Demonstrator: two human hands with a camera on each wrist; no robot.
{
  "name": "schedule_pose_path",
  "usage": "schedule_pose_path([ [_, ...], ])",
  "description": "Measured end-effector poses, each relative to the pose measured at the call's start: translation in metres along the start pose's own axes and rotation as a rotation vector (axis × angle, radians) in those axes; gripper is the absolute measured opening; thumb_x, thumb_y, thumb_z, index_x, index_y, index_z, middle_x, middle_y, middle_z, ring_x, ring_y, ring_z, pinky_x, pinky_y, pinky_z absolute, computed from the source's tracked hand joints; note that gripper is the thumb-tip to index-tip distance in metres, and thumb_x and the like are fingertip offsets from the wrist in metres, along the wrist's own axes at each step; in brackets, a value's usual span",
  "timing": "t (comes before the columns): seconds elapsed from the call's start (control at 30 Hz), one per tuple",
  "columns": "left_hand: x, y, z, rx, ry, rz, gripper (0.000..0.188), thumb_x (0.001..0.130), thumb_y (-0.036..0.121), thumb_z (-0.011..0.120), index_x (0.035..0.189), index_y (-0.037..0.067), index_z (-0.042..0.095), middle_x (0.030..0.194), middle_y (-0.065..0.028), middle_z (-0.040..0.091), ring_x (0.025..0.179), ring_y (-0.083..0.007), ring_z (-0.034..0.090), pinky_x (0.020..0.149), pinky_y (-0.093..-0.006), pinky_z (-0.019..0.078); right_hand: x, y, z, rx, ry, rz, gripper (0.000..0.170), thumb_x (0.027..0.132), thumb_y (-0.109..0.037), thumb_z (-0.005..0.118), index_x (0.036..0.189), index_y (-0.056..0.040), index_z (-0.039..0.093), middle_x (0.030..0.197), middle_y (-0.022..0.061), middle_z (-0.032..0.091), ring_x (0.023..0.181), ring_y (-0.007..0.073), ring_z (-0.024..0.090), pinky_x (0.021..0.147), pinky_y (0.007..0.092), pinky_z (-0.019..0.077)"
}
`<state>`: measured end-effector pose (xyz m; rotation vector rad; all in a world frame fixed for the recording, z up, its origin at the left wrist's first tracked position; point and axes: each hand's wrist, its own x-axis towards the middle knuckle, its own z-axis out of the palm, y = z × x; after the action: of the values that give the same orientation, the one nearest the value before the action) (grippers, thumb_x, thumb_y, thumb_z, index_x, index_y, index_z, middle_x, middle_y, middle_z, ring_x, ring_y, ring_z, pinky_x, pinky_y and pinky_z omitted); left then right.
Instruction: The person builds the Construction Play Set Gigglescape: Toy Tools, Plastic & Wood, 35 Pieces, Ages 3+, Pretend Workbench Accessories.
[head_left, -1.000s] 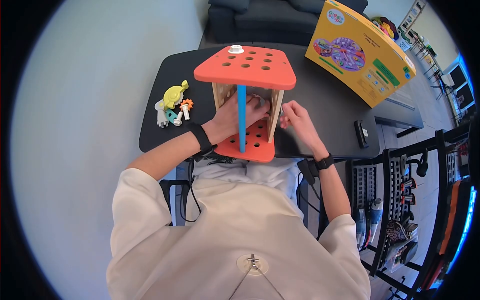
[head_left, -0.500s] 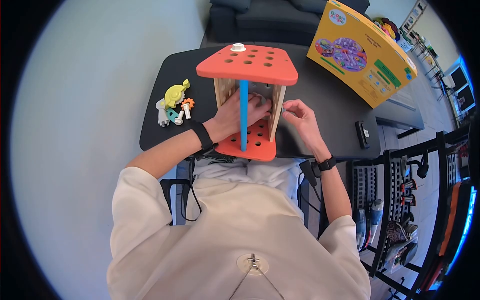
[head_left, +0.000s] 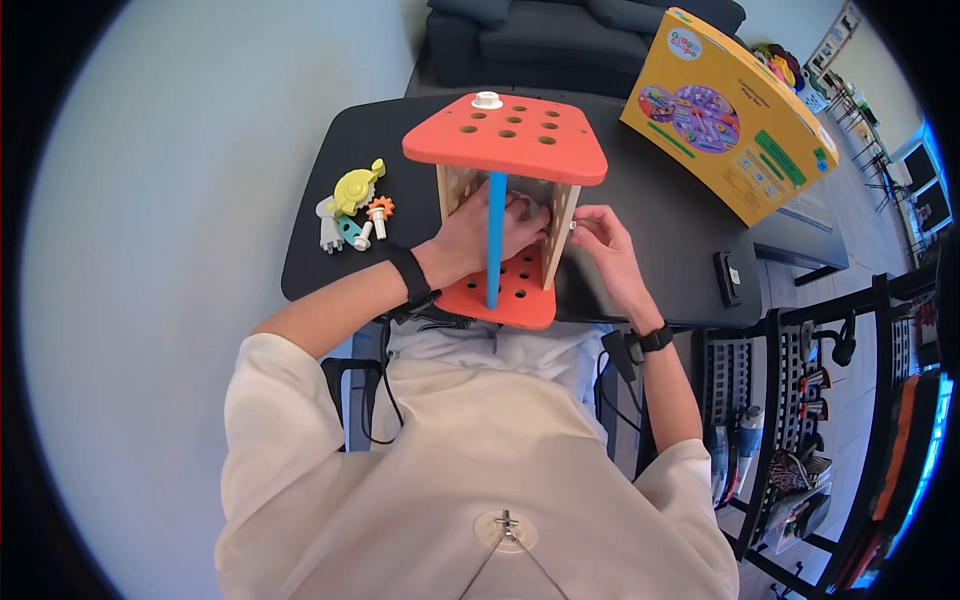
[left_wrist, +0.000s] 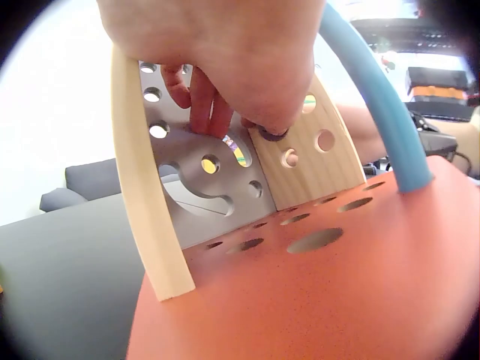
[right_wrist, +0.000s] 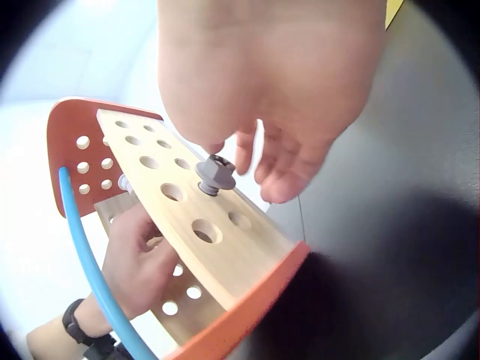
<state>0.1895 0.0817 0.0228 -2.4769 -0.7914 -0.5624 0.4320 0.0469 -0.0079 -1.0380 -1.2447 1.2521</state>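
A toy frame with orange perforated boards (head_left: 560, 148), wooden side panels (right_wrist: 187, 191) and a blue rod (head_left: 496, 240) stands at the table's near edge. Inside it, my left hand (head_left: 495, 235) reaches past the rod to the right wooden panel. In the left wrist view its fingers hold a dark round piece (left_wrist: 272, 134), partly hidden, against the panel's inner face. Outside, my right hand (head_left: 612, 255) has thumb and index fingertips at the head of a grey bolt (right_wrist: 216, 175). The bolt sits in a panel hole, its head standing off the wood.
A white bolt (head_left: 487, 100) stands in the top board. Left on the black table (head_left: 660, 200) lie a yellow toy saw (head_left: 357, 190), an orange gear (head_left: 381, 207) and several small parts. A yellow box (head_left: 735, 120) stands at the back right, and a small black object (head_left: 727, 280) lies at right.
My right hand has come in to the panel, its thumb and index finger closing at the bolt. The left hand stays inside the frame, which shifts slightly right in view.
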Motion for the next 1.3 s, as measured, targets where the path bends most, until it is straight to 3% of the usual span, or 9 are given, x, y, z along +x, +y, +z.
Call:
schedule_pose_path([
  [0.2,0.002,-0.001,-0.010,-0.041,-0.046,0.004,0.028,0.100,0.040,0.070,0.110,0.014,0.066,0.096,-0.0058,0.075,0.086,-0.0200,0.075,0.091,-0.0371,0.0461,0.002,-0.001,-0.003,-0.001,-0.106,-0.029,0.013,0.107,-0.011,0.067,0.118,-0.0036,0.066,0.113,0.0019,0.067,0.104,0.0082,0.063,0.094,0.0282,0.0532],
  [0.4,0.000,-0.001,-0.005,0.026,-0.031,0.030,0.028,0.100,0.040,0.070,0.110,0.014,0.067,0.097,-0.0061,0.076,0.090,-0.0197,0.076,0.093,-0.0373,0.0459,0.019,0.010,-0.005,0.101,-0.100,0.192,0.021,0.111,-0.023,0.063,0.108,-0.0024,0.065,0.087,0.0010,0.067,0.076,0.0096,0.063,0.073,0.0274,0.0523],
  [0.6,0.002,-0.001,-0.011,-0.064,-0.116,-0.006,0.028,0.100,0.039,0.070,0.111,0.014,0.067,0.101,-0.0070,0.077,0.093,-0.0207,0.077,0.096,-0.0370,0.0458,0.027,0.014,-0.017,-0.323,-0.329,0.369,0.025,0.113,-0.027,0.060,0.110,-0.0018,0.063,0.085,-0.0001,0.063,0.074,0.0101,0.060,0.070,0.0271,0.0509],
  [0.67,0.002,0.000,-0.013,-0.050,-0.099,0.006,0.029,0.100,0.040,0.070,0.111,0.014,0.067,0.101,-0.0064,0.077,0.093,-0.0206,0.076,0.096,-0.0373,0.0455,0.006,0.006,0.004,-0.100,-0.005,-0.007,0.021,0.112,-0.023,0.062,0.118,-0.0035,0.063,0.100,0.0024,0.068,0.085,0.0112,0.062,0.078,0.0296,0.0533],
  [0.77,0.003,-0.001,-0.014,-0.024,-0.103,0.015,0.029,0.100,0.040,0.070,0.111,0.014,0.067,0.101,-0.0063,0.077,0.093,-0.0203,0.077,0.095,-0.0379,0.0454,0.000,0.008,-0.001,-0.128,-0.108,-0.157,0.019,0.111,-0.020,0.063,0.122,-0.0058,0.063,0.111,0.0021,0.067,0.094,0.0111,0.063,0.086,0.0299,0.0536],
  [0.9,0.002,-0.002,-0.006,-0.026,-0.066,0.012,0.029,0.100,0.040,0.070,0.111,0.014,0.068,0.102,-0.0067,0.077,0.093,-0.0202,0.077,0.096,-0.0387,0.0453,0.004,-0.002,0.000,-0.067,-0.145,-0.013,0.018,0.110,-0.019,0.064,0.121,-0.0050,0.063,0.110,0.0014,0.066,0.096,0.0102,0.064,0.091,0.0280,0.0526],
  [1.0,0.002,-0.002,-0.004,0.018,-0.043,0.030,0.029,0.100,0.040,0.070,0.112,0.014,0.068,0.104,-0.0075,0.078,0.093,-0.0195,0.077,0.096,-0.0386,0.0458,0.013,0.001,0.004,0.037,-0.061,0.051,0.022,0.111,-0.025,0.063,0.114,-0.0035,0.064,0.097,0.0017,0.067,0.087,0.0094,0.064,0.081,0.0276,0.0534],
  [1.17,0.002,-0.006,0.002,-0.028,-0.096,0.011,0.028,0.101,0.039,0.069,0.114,0.014,0.068,0.107,-0.0068,0.078,0.096,-0.0195,0.076,0.096,-0.0385,0.0471,0.029,0.000,-0.002,-0.282,-0.149,0.359,0.038,0.114,-0.039,0.055,0.103,-0.0033,0.065,0.075,0.0009,0.062,0.065,0.0107,0.060,0.061,0.0286,0.0491],
  [1.3,0.005,-0.008,0.000,-0.018,-0.073,0.020,0.029,0.101,0.038,0.069,0.116,0.014,0.068,0.105,-0.0051,0.078,0.096,-0.0192,0.076,0.096,-0.0381,0.0469,0.011,0.004,0.008,-0.159,0.010,0.144,0.030,0.112,-0.032,0.060,0.109,-0.0036,0.067,0.085,0.0014,0.067,0.075,0.0102,0.063,0.070,0.0278,0.0513],
])
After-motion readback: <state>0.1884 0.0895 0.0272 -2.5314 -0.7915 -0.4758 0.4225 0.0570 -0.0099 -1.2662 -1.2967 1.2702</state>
